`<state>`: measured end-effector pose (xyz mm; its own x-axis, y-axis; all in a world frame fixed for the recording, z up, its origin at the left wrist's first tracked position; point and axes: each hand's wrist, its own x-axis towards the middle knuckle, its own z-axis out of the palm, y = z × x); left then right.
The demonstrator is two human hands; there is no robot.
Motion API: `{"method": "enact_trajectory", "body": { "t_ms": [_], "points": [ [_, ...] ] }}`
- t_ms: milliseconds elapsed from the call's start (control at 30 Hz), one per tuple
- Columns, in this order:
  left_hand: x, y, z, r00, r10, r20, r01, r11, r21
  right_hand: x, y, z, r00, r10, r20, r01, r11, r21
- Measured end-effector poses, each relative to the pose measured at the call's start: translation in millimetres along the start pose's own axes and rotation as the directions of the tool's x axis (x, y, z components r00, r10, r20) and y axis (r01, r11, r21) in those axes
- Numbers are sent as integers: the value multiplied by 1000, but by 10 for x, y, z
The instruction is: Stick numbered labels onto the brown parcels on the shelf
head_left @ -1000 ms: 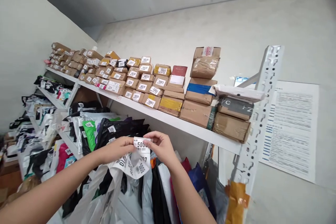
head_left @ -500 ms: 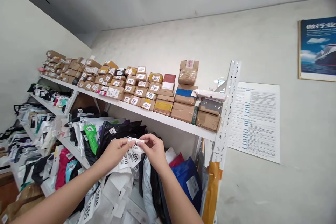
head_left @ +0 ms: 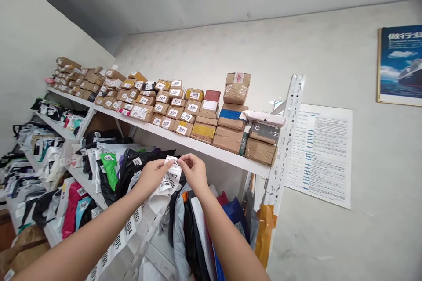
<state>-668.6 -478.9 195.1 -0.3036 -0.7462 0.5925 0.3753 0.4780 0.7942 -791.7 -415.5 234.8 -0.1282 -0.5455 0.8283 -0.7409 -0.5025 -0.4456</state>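
Observation:
Both my hands meet in front of the second shelf. My left hand (head_left: 152,175) and my right hand (head_left: 194,171) pinch a small white numbered label (head_left: 173,163) between their fingertips. The label sits at the top of a white plastic parcel bag (head_left: 161,191) that carries more numbered stickers. Black, grey and blue mailer bags (head_left: 194,232) stand upright right below my hands.
The top shelf (head_left: 211,151) holds rows of brown cardboard boxes (head_left: 171,107) with white number labels. Lower shelves at the left are packed with plastic mailer bags (head_left: 102,167). A white perforated upright (head_left: 285,140) ends the rack; a printed sheet (head_left: 318,153) and a poster (head_left: 400,66) hang on the wall.
My hands have risen slightly with the label and bag, still pinching it. The view has pulled back and swung right since a second ago, bringing the poster into sight.

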Motion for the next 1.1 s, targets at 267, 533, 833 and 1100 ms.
{"method": "enact_trajectory", "body": {
  "t_ms": [267, 533, 833, 1100],
  "points": [
    [74, -129, 21, 981, -121, 150, 137, 985, -102, 93, 82, 66, 980, -118, -163, 119, 993, -1],
    [18, -290, -26, 937, -206, 283, 248, 961, -123, 360, 126, -64, 897, -139, -419, 145, 989, -18],
    [-107, -408, -91, 946, -222, 235, 258, 957, -135, 555, 408, 31, 916, -26, -400, 49, 998, 46],
    [-80, -522, -81, 939, -253, 234, 317, 899, -303, 544, 398, 196, 931, -107, -348, 84, 993, -80]
  ]
}}
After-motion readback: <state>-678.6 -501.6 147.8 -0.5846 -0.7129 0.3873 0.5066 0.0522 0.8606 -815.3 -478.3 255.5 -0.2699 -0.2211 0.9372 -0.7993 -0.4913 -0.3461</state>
